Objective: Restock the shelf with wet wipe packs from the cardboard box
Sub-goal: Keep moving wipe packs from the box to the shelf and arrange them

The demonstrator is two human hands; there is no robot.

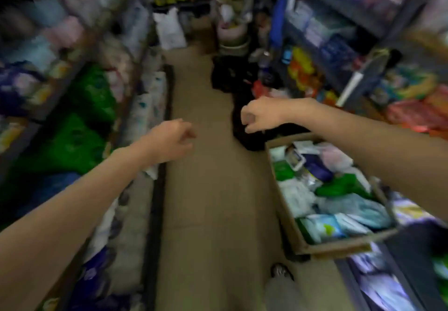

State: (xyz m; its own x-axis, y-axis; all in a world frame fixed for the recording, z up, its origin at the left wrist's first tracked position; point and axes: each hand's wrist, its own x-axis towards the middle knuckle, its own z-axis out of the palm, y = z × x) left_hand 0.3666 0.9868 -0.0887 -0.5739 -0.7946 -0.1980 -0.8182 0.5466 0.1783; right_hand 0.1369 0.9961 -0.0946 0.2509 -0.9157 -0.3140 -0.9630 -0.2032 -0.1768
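Shelves [60, 73] flank you — both hands, left hand [173, 138] and right hand [258, 115], loosely curled and empty, the box [339, 247] within reach.

Head camera looks forward and down a shop aisle [213, 189].

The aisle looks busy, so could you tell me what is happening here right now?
A person stands in a narrow shop aisle between stocked shelves, both arms stretched forward. The left hand and the right hand hang over the floor with fingers loosely curled, and neither holds anything. An open cardboard box on the right is still full of wet wipe packs. The picture is blurred, so the person seems to be between picks.
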